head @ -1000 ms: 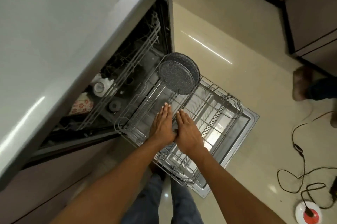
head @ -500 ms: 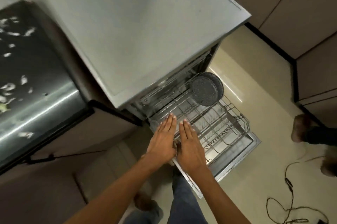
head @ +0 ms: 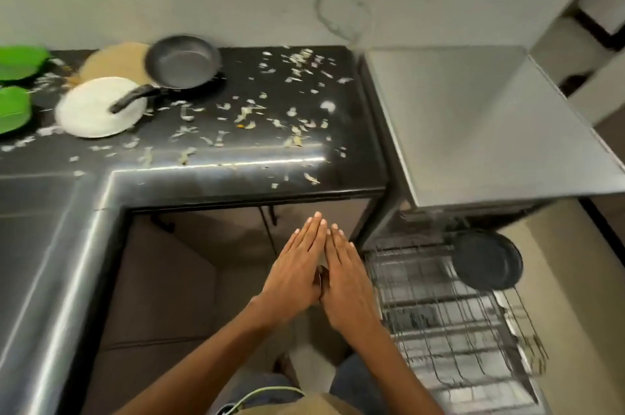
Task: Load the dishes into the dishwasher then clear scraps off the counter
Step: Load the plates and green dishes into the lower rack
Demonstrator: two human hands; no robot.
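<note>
Here, from big to small:
Counter [head: 236, 164]: we see a long dark top, shaped like an L, with bits all over it.
Dishwasher [head: 473, 130]: it stands just right of the counter, and its top is gray and flat.
Rack [head: 449, 323]: it is pulled out at the lower right; a dark plate [head: 487, 260] stands on its edge at the back of it.
Pan [head: 181, 64]: it sits on the counter, and its handle lies over a white plate [head: 89, 110].
Green dishes [head: 15, 86]: two sit at the far left edge, blurred.
Left hand [head: 297, 272]: flat, fingers straight, holding nothing.
Right hand [head: 345, 276]: flat too, holding nothing. We see both hands side by side, touching, below the counter edge and left of the rack.
Scraps [head: 243, 113]: small pale bits lie across the counter, most to the right of the pan.
</note>
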